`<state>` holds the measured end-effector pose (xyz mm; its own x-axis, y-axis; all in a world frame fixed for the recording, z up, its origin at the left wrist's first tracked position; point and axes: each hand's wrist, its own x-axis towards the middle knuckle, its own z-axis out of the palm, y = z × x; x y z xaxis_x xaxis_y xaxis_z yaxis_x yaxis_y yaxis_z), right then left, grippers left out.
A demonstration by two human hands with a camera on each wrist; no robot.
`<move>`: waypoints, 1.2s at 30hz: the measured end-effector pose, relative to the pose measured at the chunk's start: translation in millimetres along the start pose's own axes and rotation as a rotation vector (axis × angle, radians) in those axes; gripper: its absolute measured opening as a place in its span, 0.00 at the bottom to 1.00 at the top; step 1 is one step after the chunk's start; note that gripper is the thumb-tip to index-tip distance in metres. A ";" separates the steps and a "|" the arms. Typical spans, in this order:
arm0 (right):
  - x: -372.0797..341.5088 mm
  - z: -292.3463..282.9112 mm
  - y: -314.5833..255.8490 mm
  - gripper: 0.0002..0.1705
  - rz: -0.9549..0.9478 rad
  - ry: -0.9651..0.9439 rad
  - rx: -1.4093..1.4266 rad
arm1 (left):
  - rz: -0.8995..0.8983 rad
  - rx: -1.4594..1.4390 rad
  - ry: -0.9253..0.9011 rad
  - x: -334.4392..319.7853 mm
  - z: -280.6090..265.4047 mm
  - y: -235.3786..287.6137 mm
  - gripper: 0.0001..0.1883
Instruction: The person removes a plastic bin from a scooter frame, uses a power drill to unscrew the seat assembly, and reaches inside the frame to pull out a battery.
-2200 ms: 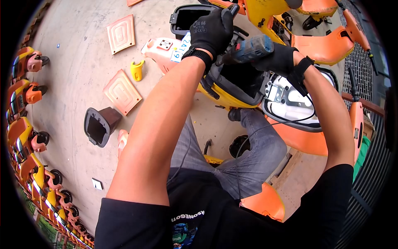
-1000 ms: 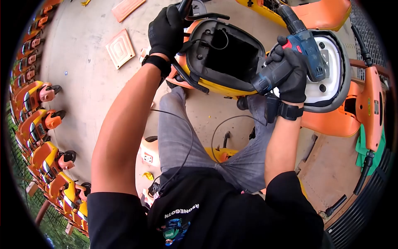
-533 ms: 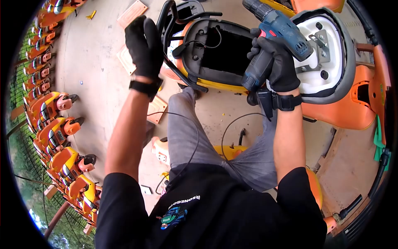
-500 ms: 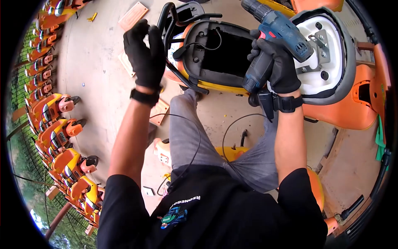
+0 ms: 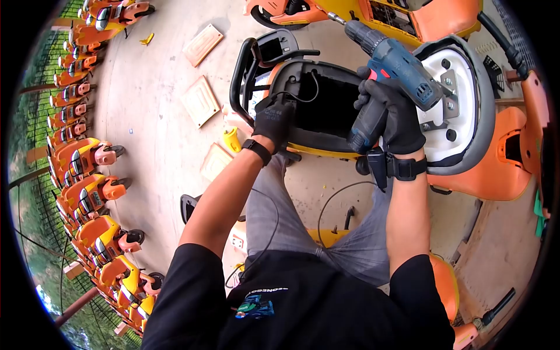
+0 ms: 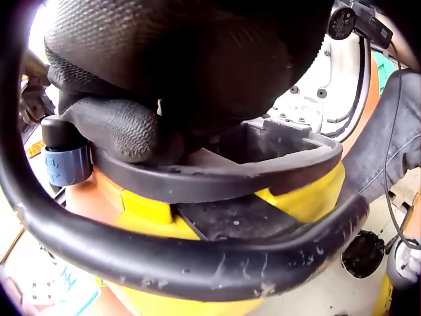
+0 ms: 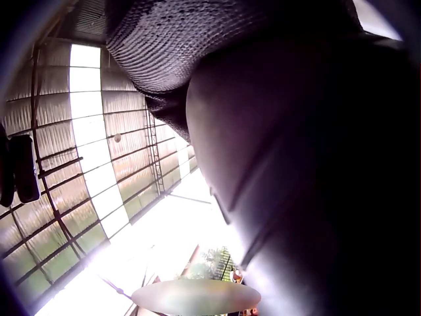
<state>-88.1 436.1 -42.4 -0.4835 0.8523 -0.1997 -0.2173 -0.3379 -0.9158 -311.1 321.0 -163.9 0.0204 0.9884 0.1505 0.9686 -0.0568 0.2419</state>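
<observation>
Scooter row: orange-and-yellow scooters (image 5: 93, 192) stand side by side down the left of the head frame.
Loose parts: three flat, pale-orange plastic panels (image 5: 200, 102) lie on the floor, upper left to left of centre; a curved yellow plastic piece (image 5: 231, 140) lies near them.
Rail: a bent black tubular rail (image 5: 236, 81) rises at upper centre-left, beside the compartment; it crosses the foreground of the left wrist view.
Left hand: black-gloved (image 5: 274, 119), at the left end of the compartment; its fingers are partly hidden, and whether they grasp anything cannot be told.
Compartment: a deep black plastic compartment with a broad rim (image 5: 280, 79), set in a yellow body, occupies upper centre; a thin black cable (image 5: 317, 87) loops over its left part.
Drill: a blue-and-black cordless drill (image 5: 399, 64) is tilted at upper centre-right, its bit toward the upper left.
Right hand: black-gloved (image 5: 396, 116), fingers wrapped round the drill's handle, grasping it.
Seat: a grey-edged seat with a white underside and metal bracket (image 5: 478, 105) lies at upper right, behind the drill.
Shell: an orange plastic body shell (image 5: 507, 151) extends beyond the seat, at right.
</observation>
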 end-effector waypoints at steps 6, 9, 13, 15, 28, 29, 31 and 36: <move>6.4 -7.7 2.4 0.18 0.070 0.014 0.121 | -0.101 -0.073 -0.115 -5.2 10.8 -4.4 0.07; 4.9 -6.9 0.7 0.19 0.069 0.022 0.127 | -0.192 -0.101 -0.141 -9.9 15.9 -2.6 0.08; 4.5 -3.5 -0.4 0.20 0.114 0.056 0.191 | -0.151 -0.174 0.045 -8.0 2.9 5.8 0.08; 5.9 -2.7 1.5 0.20 0.106 0.052 0.196 | -0.128 -0.217 0.069 -6.6 -28.5 23.5 0.07; 7.7 -0.8 6.7 0.19 0.123 0.016 0.104 | -0.811 -0.924 0.013 -27.1 -112.0 -123.8 0.08; 8.3 -0.7 6.8 0.18 0.120 0.012 0.049 | -0.777 -0.915 0.021 -10.8 -104.3 -133.4 0.10; 9.2 -0.1 7.4 0.18 0.128 0.010 0.046 | -0.770 -1.012 0.122 16.4 -88.2 -143.1 0.21; 10.4 2.9 9.0 0.18 0.153 0.030 0.087 | -0.917 -0.965 -0.015 37.7 -81.0 -137.6 0.30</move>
<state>-97.6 440.7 -51.7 -0.4913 0.7992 -0.3461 -0.2158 -0.4967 -0.8407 -463.6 354.7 -113.8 -0.5323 0.7232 -0.4401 0.0700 0.5557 0.8285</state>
